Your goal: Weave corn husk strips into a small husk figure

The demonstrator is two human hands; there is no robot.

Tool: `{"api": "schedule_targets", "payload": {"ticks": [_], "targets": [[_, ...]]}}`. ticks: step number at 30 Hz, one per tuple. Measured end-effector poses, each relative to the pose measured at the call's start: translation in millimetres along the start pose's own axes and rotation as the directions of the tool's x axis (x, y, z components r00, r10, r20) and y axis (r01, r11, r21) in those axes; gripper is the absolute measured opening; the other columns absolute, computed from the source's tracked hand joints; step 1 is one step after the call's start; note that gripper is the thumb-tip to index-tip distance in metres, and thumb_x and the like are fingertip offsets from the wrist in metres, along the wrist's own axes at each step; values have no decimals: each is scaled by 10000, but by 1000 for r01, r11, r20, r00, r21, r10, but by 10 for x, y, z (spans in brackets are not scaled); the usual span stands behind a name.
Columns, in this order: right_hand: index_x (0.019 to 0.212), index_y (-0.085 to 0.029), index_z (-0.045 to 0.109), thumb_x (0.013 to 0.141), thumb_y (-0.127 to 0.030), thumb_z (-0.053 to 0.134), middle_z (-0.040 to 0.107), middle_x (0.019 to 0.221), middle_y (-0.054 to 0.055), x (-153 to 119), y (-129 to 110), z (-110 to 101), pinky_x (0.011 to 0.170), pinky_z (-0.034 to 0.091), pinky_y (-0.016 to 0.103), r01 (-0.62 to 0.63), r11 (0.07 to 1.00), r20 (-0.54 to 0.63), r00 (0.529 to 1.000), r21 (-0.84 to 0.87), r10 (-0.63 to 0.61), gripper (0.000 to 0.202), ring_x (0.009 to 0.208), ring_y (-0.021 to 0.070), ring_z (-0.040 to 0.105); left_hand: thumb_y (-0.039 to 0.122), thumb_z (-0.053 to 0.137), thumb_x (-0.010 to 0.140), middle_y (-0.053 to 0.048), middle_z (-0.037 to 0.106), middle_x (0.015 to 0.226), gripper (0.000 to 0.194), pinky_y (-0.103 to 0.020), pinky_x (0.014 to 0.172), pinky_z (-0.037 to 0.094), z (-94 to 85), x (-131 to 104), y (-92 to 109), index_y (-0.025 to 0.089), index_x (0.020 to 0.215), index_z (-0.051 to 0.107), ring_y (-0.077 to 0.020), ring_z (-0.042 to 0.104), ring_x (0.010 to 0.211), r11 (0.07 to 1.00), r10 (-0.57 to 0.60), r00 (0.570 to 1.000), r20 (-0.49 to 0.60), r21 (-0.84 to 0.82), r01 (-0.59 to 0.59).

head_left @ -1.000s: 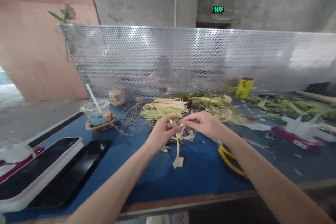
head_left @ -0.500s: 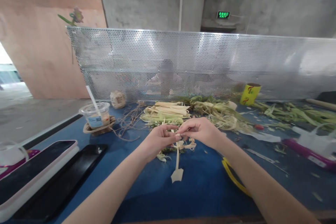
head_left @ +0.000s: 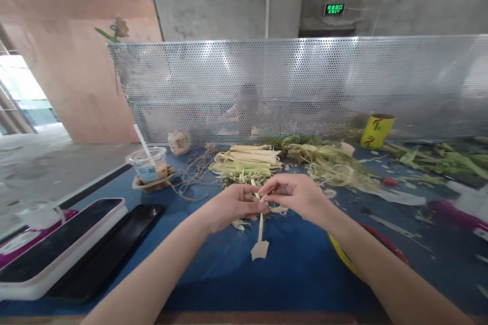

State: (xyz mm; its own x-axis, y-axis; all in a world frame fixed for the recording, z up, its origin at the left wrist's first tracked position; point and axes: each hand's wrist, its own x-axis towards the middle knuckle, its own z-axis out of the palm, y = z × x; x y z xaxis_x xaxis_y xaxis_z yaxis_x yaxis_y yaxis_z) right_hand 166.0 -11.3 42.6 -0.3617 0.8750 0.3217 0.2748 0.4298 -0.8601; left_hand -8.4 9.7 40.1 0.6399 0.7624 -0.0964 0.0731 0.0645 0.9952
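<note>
My left hand (head_left: 237,203) is closed in a pinch on a pale husk piece (head_left: 260,250), which looks like dried corn husk. A narrow strip of it hangs down toward me and ends in a wider, notched tab above the blue table. My right hand (head_left: 295,194) pinches the upper end of the same piece, its fingertips close against those of my left. The fingers partly hide how the strips cross there. Just beyond my hands lies a stack of pale and greenish husks (head_left: 249,158), with small scraps around it.
A plastic cup (head_left: 150,167) with a straw stands in a cardboard holder at left, near tangled twine (head_left: 196,172). Two phones, one black (head_left: 110,251), lie at front left. Loose husks (head_left: 331,162) and a yellow roll (head_left: 377,132) sit before a perforated metal screen (head_left: 213,91).
The view has turned slightly left, so the table things appear farther right. My fingers have shifted on the husk piece, and both hands still grip it.
</note>
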Motion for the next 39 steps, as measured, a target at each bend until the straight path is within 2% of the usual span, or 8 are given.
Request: {"api": "schedule_targets", "payload": {"ticks": [13,17,20,23,25,32,35,39], "targets": [[986,-247,563,740,-199,580,671,785,-20,-48,11,100,806,421,302,143,957,-46,986,-255,-159,251,896,149,578,234,738,572,-25,676,726,319,-210,599,428,-48,9,-147,144,854,618,-100,595,651,994,33,988,-153,-98,-48],[1034,-262,540,753,-264,565,592,1040,23,-60,30,73,724,438,280,79,944,-3,996,-322,-85,281,836,139,560,277,718,590,-34,685,701,308,-220,584,434,-185,-5,-124,133,848,629,-106,595,611,998,48,976,-212,58,-36],[1080,-237,516,694,-305,633,514,1125,52,-81,36,51,785,411,299,91,896,156,987,-435,-25,408,933,173,507,304,715,585,-36,692,708,332,-233,604,447,-316,-52,-76,137,859,631,-123,609,639,991,90,923,-375,126,-46],[953,-197,588,704,-291,636,583,939,43,-102,42,74,770,384,295,214,833,418,908,-511,23,270,914,185,490,311,706,597,-55,696,754,362,-245,620,461,-396,-78,-72,130,897,612,-147,627,713,992,117,877,-466,99,-80],[868,-204,619,704,-299,641,605,839,25,-118,53,113,758,353,323,290,771,477,879,-567,20,191,865,191,478,312,698,607,-67,695,761,373,-257,617,468,-416,-76,-92,123,914,603,-167,633,745,991,131,876,-465,95,-97],[709,-224,615,641,-315,697,588,868,1,-182,78,270,757,268,401,402,613,455,887,-680,-77,139,906,222,412,318,691,599,-65,692,744,358,-258,590,471,-392,-15,-176,120,884,603,-188,638,760,979,172,884,-434,173,-106],[677,-216,598,671,-318,670,570,1003,8,-188,10,233,839,241,451,409,667,413,896,-623,-164,125,1020,245,385,316,689,590,-53,681,708,324,-243,542,459,-367,10,-200,118,833,604,-175,636,697,970,190,882,-432,222,-101],[694,-206,586,700,-304,640,514,1164,49,-161,-109,-33,913,272,465,424,787,154,904,-448,-399,112,1126,257,386,298,670,613,-35,664,675,275,-216,499,435,-350,0,-198,122,809,594,-145,621,626,944,252,875,-414,304,-128]]}}
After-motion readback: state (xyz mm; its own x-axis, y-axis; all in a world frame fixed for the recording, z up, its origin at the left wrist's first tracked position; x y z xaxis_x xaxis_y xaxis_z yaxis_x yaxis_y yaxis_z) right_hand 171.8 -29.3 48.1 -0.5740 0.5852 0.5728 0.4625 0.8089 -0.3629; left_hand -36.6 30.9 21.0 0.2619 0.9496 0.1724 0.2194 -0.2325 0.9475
